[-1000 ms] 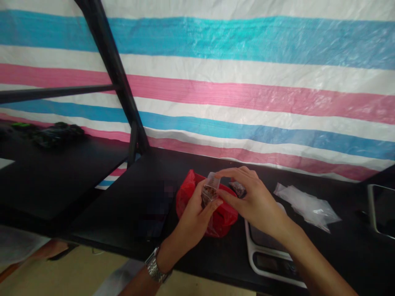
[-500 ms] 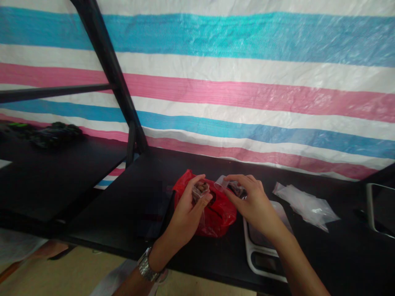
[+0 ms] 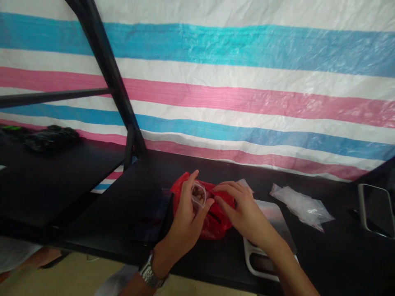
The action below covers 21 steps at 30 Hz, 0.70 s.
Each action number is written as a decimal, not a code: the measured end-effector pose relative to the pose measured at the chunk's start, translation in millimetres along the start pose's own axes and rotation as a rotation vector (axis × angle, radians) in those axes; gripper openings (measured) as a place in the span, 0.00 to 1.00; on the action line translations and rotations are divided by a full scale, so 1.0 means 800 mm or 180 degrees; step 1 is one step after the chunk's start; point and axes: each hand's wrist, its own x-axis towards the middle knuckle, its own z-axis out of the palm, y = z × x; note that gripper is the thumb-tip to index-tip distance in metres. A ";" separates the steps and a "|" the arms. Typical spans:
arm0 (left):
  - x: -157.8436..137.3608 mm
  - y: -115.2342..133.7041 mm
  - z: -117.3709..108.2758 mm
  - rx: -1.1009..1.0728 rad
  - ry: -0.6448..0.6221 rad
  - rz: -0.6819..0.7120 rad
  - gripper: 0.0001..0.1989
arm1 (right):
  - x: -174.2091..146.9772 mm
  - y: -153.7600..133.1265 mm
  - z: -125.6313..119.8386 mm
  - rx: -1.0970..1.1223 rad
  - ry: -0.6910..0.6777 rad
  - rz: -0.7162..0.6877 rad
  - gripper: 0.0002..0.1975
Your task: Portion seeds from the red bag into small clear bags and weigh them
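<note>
One small clear bag (image 3: 199,195) of brown bits sits open in your left hand (image 3: 186,220), curled round it, over the red bag (image 3: 214,230); your right hand (image 3: 245,209) arches alongside, can't tell if it's pinching anything; striped sheet (image 3: 247,92) beyond.

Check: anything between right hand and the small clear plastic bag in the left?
No obstruction clearly visible between the right hand and the small clear plastic bag; something transparent there can't be ruled out. The left hand has its thumb on the near side, above the crumpled red plastic bag.
</note>
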 end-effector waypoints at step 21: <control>0.020 0.022 0.032 -0.1416 -0.0415 -0.0553 0.29 | -0.011 -0.017 -0.012 0.1693 0.0814 0.0919 0.10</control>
